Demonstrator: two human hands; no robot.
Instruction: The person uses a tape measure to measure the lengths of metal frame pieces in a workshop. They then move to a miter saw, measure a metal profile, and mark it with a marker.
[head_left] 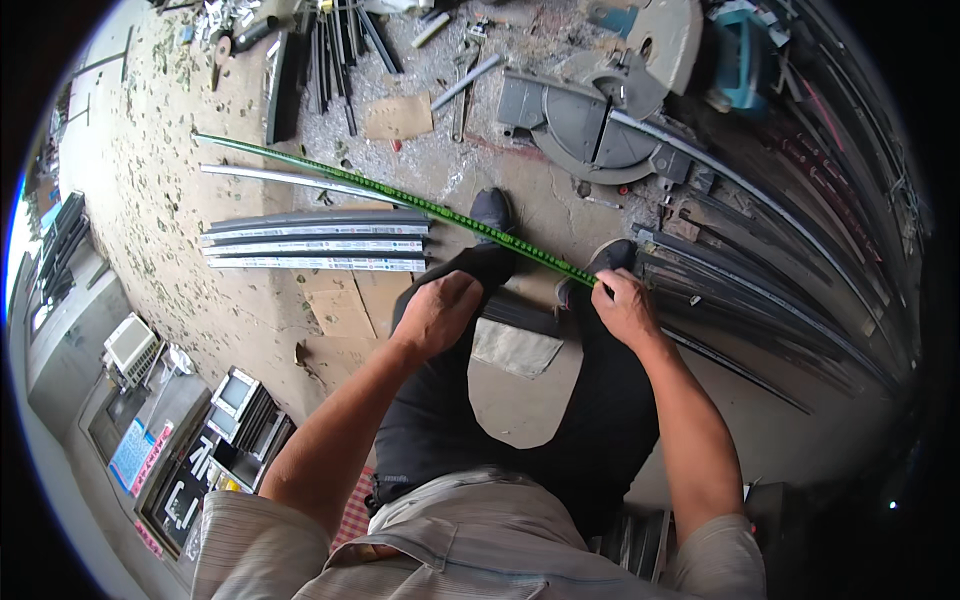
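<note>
A bright green tape measure blade (400,196) runs extended and slanting across the scene, from the upper left down to my right hand (625,306). That hand is closed on the blade's near end by my right knee; the fingers hide whether the case is there. My left hand (437,314) rests on my left knee with its fingers curled in, and what it holds, if anything, is hidden. Beyond the left hand lie several dark metal profiles (315,240) with pale printed film. A single silvery strip (285,176) lies between them and the blade.
A grey mitre saw (575,120) sits on the floor ahead. Long dark profiles (760,290) are heaped along the right. A wrench (463,100), a cardboard piece (398,117) and short dark bars (335,60) lie farther off. Framed panels (240,410) stand at the left.
</note>
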